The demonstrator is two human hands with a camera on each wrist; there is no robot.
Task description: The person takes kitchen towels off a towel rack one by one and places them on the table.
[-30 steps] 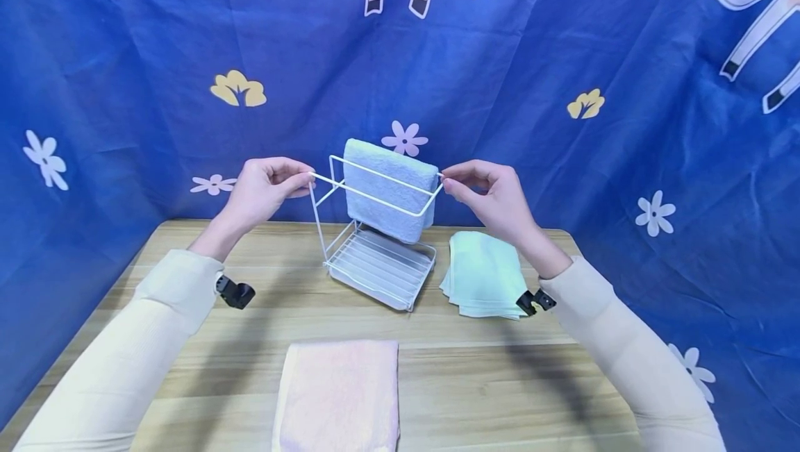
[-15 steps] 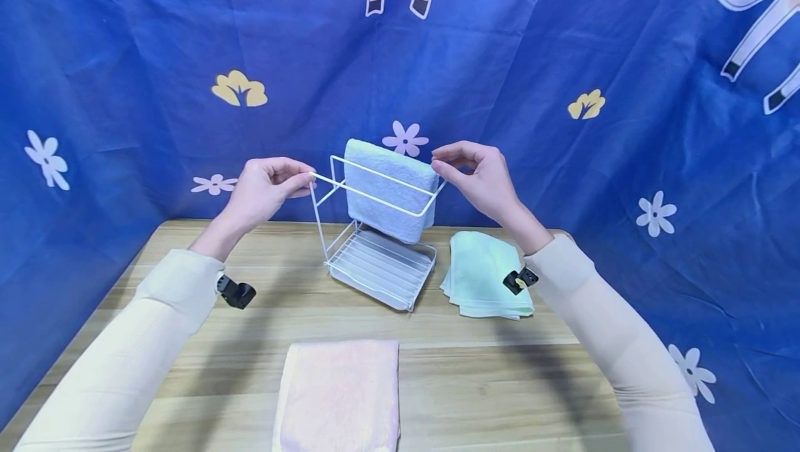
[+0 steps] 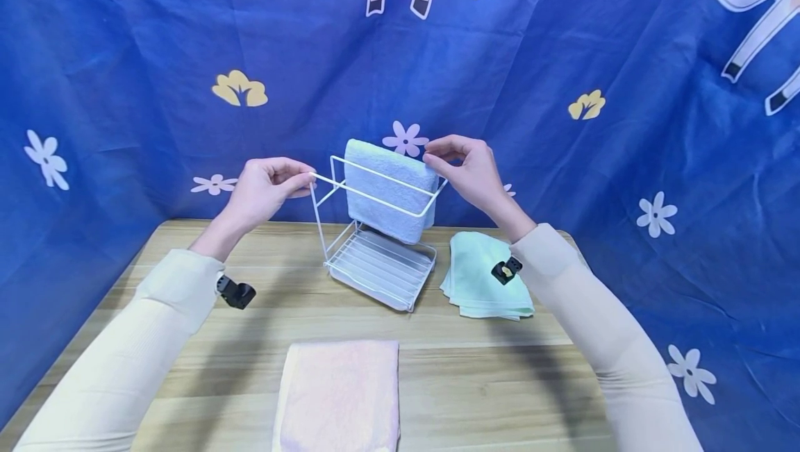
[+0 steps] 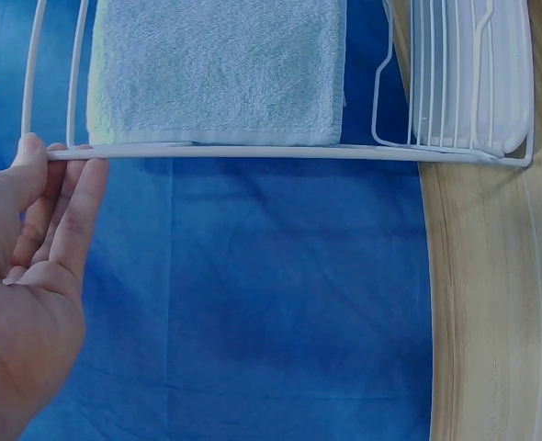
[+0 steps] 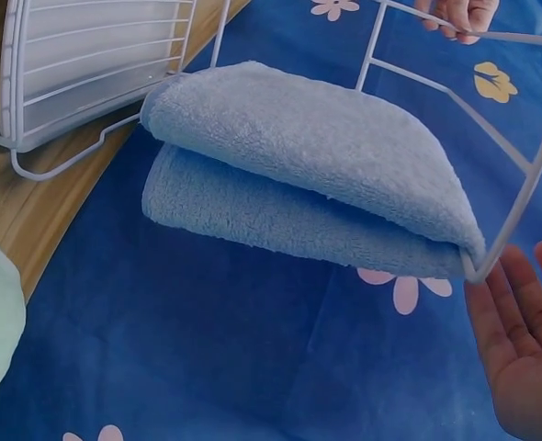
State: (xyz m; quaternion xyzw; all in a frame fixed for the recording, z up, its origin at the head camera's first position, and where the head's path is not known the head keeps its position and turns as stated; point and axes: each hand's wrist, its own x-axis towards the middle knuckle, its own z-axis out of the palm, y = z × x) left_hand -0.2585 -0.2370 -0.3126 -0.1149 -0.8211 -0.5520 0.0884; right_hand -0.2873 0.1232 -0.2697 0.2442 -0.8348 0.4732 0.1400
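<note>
**Right hand [image 3: 464,169] comes off the rack [image 3: 375,198] as left hand [image 3: 265,188] holds on**

A person's right hand, which a second ago pinched the wire rack's upper corner, has let go and moved inward above it. The blue towel [image 3: 390,190], apparently draped over the far rail, looks unshifted, suggesting the hanging is nearly settled and the rack steady enough for one hand. The towel's upper corner lies just below the right fingers, parted and holding nothing; whether a fingertip brushes it cannot be told. The left fingers pinch the opposite end, well apart from the towel. Below, on the desk [image 3: 475,382], green cloths [image 3: 478,264] lie beside the rack and a pink towel [image 3: 337,396] lies in front.
</note>
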